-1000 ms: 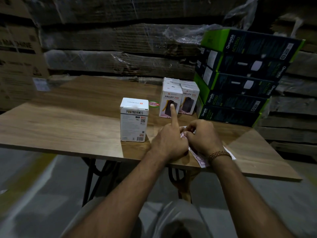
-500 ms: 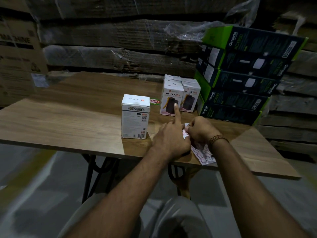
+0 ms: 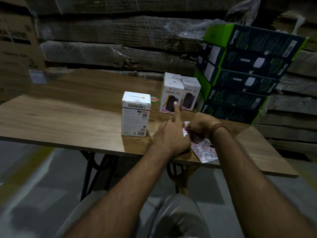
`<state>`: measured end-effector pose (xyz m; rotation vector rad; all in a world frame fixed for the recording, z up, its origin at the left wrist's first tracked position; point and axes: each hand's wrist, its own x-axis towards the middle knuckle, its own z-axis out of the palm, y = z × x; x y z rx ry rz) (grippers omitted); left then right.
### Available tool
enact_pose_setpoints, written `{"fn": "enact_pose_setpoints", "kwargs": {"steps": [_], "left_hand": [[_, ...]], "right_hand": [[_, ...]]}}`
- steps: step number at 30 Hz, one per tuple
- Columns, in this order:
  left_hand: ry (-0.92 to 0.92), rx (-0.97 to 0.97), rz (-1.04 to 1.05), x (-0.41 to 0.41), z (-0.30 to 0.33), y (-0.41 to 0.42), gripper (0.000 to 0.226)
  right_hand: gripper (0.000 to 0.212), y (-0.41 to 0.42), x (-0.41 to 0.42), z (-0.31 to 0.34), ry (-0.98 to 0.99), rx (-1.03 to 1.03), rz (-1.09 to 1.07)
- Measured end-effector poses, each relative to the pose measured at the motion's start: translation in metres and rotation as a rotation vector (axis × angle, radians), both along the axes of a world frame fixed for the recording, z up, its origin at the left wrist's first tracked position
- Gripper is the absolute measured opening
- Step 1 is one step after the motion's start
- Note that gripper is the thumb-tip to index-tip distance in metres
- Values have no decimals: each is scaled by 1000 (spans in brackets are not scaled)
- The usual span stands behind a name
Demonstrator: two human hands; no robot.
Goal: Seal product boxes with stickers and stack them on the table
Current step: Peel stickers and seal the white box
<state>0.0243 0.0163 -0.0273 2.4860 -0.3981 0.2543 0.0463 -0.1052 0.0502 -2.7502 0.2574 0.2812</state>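
Note:
A white Portronics box (image 3: 136,114) stands upright on the wooden table (image 3: 72,117), left of my hands. A sticker sheet (image 3: 205,150) with red-outlined labels lies at the table's front edge. My left hand (image 3: 171,136) rests on the sheet's left part, index finger pointing straight up, other fingers curled on the sheet. My right hand (image 3: 200,126) pinches the sheet's upper edge with curled fingers. Behind them stand several white Halley 20K boxes (image 3: 180,95) in a tight group.
A stack of dark green Omada boxes (image 3: 243,74) rises at the table's back right. A small red-and-green oval sticker (image 3: 154,99) lies on the table between the white boxes. Wrapped cardboard pallets (image 3: 111,40) fill the background. Black metal table legs (image 3: 89,169) show below.
The sheet's near end has lifted and curled toward me as my right hand pulls at it. My left hand has stayed in place, and the view shifted slightly.

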Motion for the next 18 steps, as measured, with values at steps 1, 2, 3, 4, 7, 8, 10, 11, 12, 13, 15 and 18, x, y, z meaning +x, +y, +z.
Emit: {"fn": "enact_pose_setpoints", "kwargs": {"steps": [1, 2, 3, 4, 7, 8, 10, 11, 12, 13, 15, 18], "left_hand": [[-5, -1, 3, 0, 0, 0, 130], [-10, -2, 5, 0, -1, 0, 129], [-12, -5, 6, 0, 0, 0, 129], [-11, -11, 6, 0, 0, 0, 129], [-10, -18, 8, 0, 0, 0, 128], [-11, -18, 8, 0, 0, 0, 129], [-18, -15, 10, 0, 0, 0, 128], [-22, -11, 12, 0, -1, 0, 128], [-20, -9, 15, 1, -1, 0, 129], [-14, -10, 17, 1, -1, 0, 130], [-7, -10, 18, 2, -1, 0, 131], [-44, -22, 5, 2, -2, 0, 127]], "right_hand": [[27, 0, -1, 0, 4, 14, -4], [27, 0, 0, 0, 8, 24, -5], [26, 0, 0, 0, 9, 34, -4], [25, -1, -1, 0, 12, 48, -6], [25, -3, -1, -2, 15, 94, -19], [25, -4, -2, -2, 17, 106, -27], [26, -5, -2, -3, 20, 124, -42], [26, -5, -2, -3, 20, 132, -45], [27, -6, -1, -4, 22, 139, -49], [27, -6, -1, -4, 24, 146, -55], [28, -7, -1, -5, 23, 154, -58], [29, -9, -1, -8, 7, 152, -38]]}}
